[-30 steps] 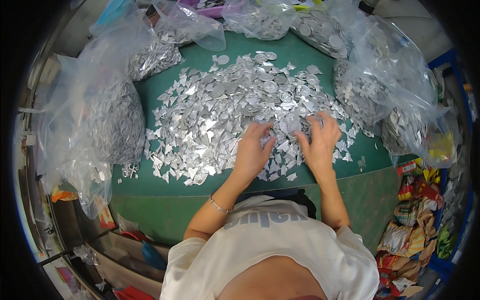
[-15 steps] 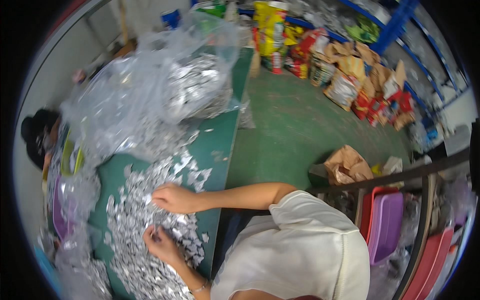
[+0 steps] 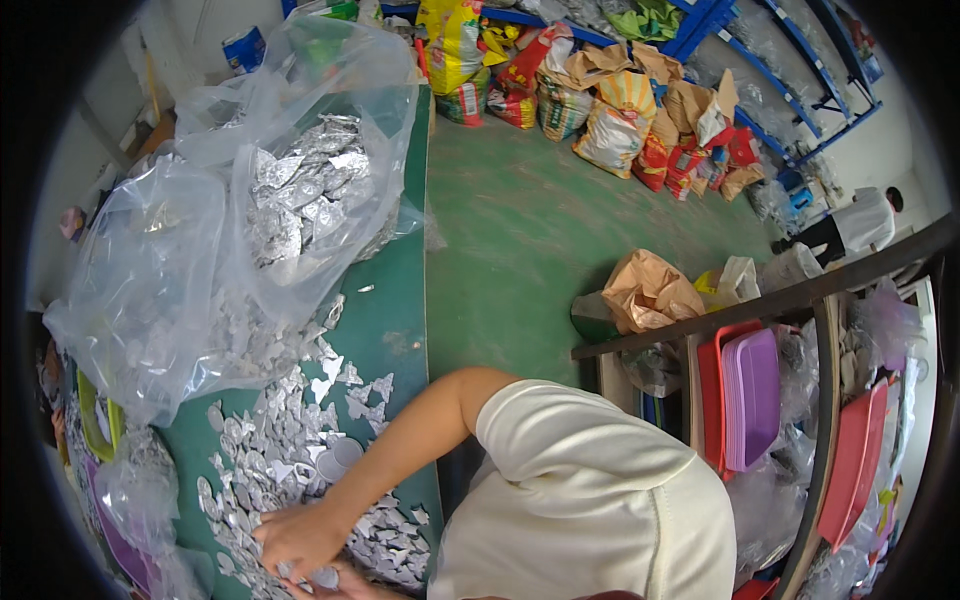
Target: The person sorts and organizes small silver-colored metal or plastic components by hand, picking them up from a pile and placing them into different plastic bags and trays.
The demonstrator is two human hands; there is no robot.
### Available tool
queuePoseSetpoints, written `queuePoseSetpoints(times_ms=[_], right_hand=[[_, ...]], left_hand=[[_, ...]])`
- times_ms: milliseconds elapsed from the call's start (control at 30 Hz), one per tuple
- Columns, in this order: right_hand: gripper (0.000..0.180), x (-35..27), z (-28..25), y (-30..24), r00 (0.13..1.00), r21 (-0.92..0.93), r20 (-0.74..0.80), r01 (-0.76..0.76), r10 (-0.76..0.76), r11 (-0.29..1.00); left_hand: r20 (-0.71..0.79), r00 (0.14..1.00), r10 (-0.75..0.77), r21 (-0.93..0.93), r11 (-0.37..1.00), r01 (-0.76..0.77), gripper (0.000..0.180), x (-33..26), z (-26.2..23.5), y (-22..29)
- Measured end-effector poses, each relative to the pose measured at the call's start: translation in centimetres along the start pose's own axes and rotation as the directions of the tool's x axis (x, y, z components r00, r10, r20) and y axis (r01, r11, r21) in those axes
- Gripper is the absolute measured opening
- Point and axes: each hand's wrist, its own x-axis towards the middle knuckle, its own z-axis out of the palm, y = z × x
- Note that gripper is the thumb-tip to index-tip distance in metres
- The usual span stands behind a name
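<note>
Nearest the viewer, the right hand [image 3: 305, 540] rests with bent fingers on a spread of flat silver-coloured pieces [image 3: 280, 440]; the left hand [image 3: 345, 588], cut by the lower edge, lies just beside it, beneath its fingertips. A small disc shows between the two hands; whether either hand grips it cannot be told. The pieces, irregular shapes and round discs, lie loose on a green tabletop [image 3: 385, 290].

Left of the spread, a purple tray [image 3: 122, 545] and a lime-green basket [image 3: 90, 425] stand partly hidden by clear plastic. Beyond the spread, a slack clear bag [image 3: 150, 270] holds greyish pieces low in its folds. Behind it, a wide-mouthed clear bag [image 3: 392, 120] contains a heap of shiny silver pieces.

To the right, a shelving unit [image 3: 825, 400] carries a stack of purple trays [image 3: 752, 395] against a red tray [image 3: 712, 400], with a second red tray [image 3: 852, 470] farther right. Past the shelving sits a crumpled brown paper bag [image 3: 655, 295].

Farthest off, printed sacks [image 3: 610, 130] line the green floor [image 3: 520, 230] before a blue rack [image 3: 700, 30] loaded with clear plastic bags; the sacks' contents are hidden.
</note>
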Motion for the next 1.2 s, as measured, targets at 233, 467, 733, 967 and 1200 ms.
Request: queuePoseSetpoints(times_ms=[233,467,733,967,1200], right_hand=[[0.029,0.2,-0.8,1.6,0.991,-0.251,-0.125,0.014,-0.047,0.968],[0.059,-1.9,-1.8,0.9,0.891,-0.424,0.452,0.166,0.049,0.890],[0.019,0.4,-6.5,-1.1,0.699,-0.084,0.710,-0.045,0.091,0.995],[0.020,1.5,-5.2,-0.9,0.880,-0.231,0.407,-0.161,0.246,0.959],[0.029,1.9,0.0,-1.6,0.894,-0.343,0.446,0.208,-0.036,0.916]], left_hand=[[0.543,0.742,-0.393,-0.630,0.393,0.670,0.032,1.2,-2.5,1.1],[0.316,0.863,-0.395,-0.753,0.448,0.481,0.026,0.2,-0.1,4.7],[0.292,0.922,-0.254,-0.700,0.600,0.387,0.042,0.4,-1.6,7.8],[0.241,0.832,-0.500,-0.684,0.520,0.511,0.016,0.1,-2.0,6.5],[0.267,0.892,-0.366,-0.704,0.558,0.440,0.018,0.3,-2.1,6.7]])
